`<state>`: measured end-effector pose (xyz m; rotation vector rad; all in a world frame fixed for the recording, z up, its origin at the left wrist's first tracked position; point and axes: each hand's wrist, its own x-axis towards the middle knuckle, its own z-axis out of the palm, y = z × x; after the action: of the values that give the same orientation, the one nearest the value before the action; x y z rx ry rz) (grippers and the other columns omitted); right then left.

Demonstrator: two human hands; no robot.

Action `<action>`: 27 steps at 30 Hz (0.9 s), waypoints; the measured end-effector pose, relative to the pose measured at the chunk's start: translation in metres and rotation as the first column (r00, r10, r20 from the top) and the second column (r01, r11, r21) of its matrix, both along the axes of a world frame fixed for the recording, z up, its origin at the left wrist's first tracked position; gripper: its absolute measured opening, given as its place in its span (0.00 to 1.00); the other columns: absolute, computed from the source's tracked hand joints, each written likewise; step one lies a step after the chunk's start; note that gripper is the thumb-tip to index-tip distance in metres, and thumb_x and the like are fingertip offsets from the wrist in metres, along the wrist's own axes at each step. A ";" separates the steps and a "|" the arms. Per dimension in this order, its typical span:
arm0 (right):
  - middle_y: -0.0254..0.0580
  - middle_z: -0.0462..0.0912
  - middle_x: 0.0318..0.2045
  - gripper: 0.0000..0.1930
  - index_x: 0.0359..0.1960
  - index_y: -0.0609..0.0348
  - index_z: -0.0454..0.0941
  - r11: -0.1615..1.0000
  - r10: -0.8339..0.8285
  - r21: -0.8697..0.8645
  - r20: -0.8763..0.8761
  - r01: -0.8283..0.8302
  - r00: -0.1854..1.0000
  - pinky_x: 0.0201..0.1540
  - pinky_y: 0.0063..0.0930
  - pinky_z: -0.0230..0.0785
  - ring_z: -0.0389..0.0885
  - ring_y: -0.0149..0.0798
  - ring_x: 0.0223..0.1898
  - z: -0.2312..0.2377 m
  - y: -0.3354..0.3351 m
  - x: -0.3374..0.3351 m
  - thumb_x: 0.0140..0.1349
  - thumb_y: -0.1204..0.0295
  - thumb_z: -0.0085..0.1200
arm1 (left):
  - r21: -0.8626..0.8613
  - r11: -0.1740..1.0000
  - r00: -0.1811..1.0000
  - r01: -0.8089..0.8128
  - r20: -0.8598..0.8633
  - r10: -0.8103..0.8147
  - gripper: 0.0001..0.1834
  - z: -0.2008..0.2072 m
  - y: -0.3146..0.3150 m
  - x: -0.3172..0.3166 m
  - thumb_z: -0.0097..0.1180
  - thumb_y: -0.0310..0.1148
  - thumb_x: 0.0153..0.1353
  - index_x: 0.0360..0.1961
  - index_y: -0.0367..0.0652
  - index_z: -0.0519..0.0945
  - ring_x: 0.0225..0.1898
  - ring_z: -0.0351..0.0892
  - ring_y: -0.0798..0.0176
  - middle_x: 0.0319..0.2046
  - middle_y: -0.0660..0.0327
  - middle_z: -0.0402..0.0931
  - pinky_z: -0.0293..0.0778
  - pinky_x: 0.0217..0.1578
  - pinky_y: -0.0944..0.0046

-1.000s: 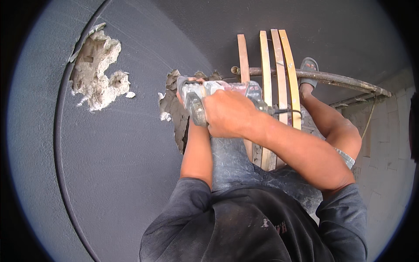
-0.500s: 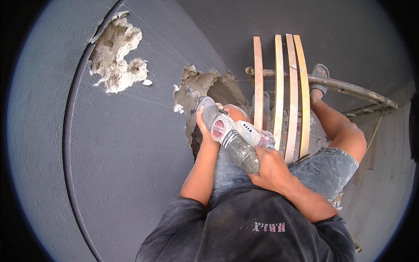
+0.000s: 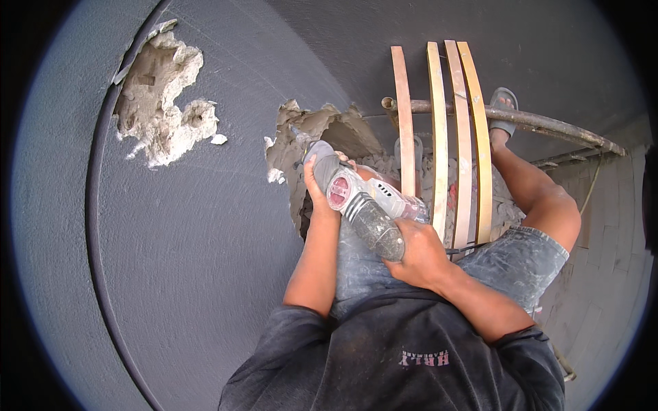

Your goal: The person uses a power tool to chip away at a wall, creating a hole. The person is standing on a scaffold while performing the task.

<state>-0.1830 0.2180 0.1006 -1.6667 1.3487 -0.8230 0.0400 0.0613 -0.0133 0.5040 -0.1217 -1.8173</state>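
A dusty rotary hammer [image 3: 375, 222] lies slantwise across my lap, its front end toward the wall. My left hand [image 3: 316, 185] is wrapped around the grey front section, close behind the chuck. At the rear, my right hand [image 3: 419, 257] is closed on the handle; its trigger finger is hidden. The bit [image 3: 296, 131] points into a ragged broken patch [image 3: 308, 123] in the dark grey wall [image 3: 199, 260]. Whether the tip touches the masonry I cannot tell.
Several wooden strips [image 3: 439, 137] stand side by side right of the tool, crossing a metal scaffold pipe [image 3: 548, 123]. Broken rubble [image 3: 504, 205] lies beneath. Another chipped patch [image 3: 161, 103] is at upper left, beside a long black cable [image 3: 92, 205]. My sandalled foot [image 3: 504, 109] rests by the pipe.
The chipped patches and the cable have shifted left in the view, while the strips' tops have risen slightly. Both hands keep the same hold on the rotary hammer, which has barely moved.
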 end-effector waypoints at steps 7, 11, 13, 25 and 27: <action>0.67 0.85 0.39 0.24 0.47 0.72 0.80 0.996 -0.022 0.089 0.043 0.018 0.999 0.48 0.50 0.79 0.85 0.67 0.43 -0.007 -0.015 0.022 0.48 0.72 0.70 | 0.008 0.998 0.996 0.058 0.062 -0.058 0.27 -0.004 -0.021 0.021 0.59 0.51 0.63 0.44 0.32 0.76 0.39 0.80 0.55 0.37 0.51 0.79 0.75 0.53 0.54; 0.67 0.85 0.39 0.26 0.49 0.72 0.79 0.998 -0.028 0.060 0.027 0.026 0.999 0.47 0.50 0.79 0.85 0.66 0.43 -0.011 -0.019 0.028 0.47 0.72 0.70 | 0.045 0.999 0.999 0.028 0.034 -0.030 0.27 -0.008 -0.025 0.024 0.59 0.50 0.63 0.43 0.32 0.77 0.39 0.81 0.55 0.37 0.51 0.79 0.75 0.53 0.54; 0.66 0.85 0.39 0.27 0.49 0.72 0.79 0.995 -0.023 0.099 0.009 0.022 1.000 0.47 0.50 0.79 0.86 0.66 0.42 -0.008 -0.022 0.029 0.47 0.72 0.70 | 0.103 0.995 0.999 0.008 0.033 -0.011 0.26 -0.004 -0.028 0.020 0.57 0.52 0.64 0.40 0.33 0.78 0.37 0.80 0.53 0.35 0.50 0.80 0.77 0.50 0.53; 0.66 0.86 0.37 0.27 0.47 0.72 0.79 0.972 0.128 0.211 -0.091 -0.106 0.988 0.46 0.52 0.80 0.86 0.66 0.41 0.002 -0.061 0.038 0.46 0.70 0.71 | 0.071 0.994 0.997 -0.079 -0.020 0.080 0.26 -0.010 -0.046 0.028 0.58 0.52 0.65 0.41 0.34 0.78 0.38 0.81 0.56 0.35 0.52 0.80 0.77 0.50 0.55; 0.66 0.86 0.38 0.27 0.48 0.72 0.79 0.974 0.070 0.217 -0.014 -0.065 0.997 0.48 0.52 0.80 0.86 0.66 0.41 -0.011 -0.063 0.027 0.46 0.70 0.71 | 0.059 0.995 0.989 -0.081 0.126 0.073 0.26 -0.002 -0.048 0.018 0.58 0.53 0.65 0.42 0.35 0.78 0.38 0.81 0.55 0.36 0.51 0.81 0.77 0.49 0.54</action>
<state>-0.1561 0.1550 0.0898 -1.5447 1.3378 -0.5973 0.0579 0.0131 -0.0155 0.6580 -0.1276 -1.7190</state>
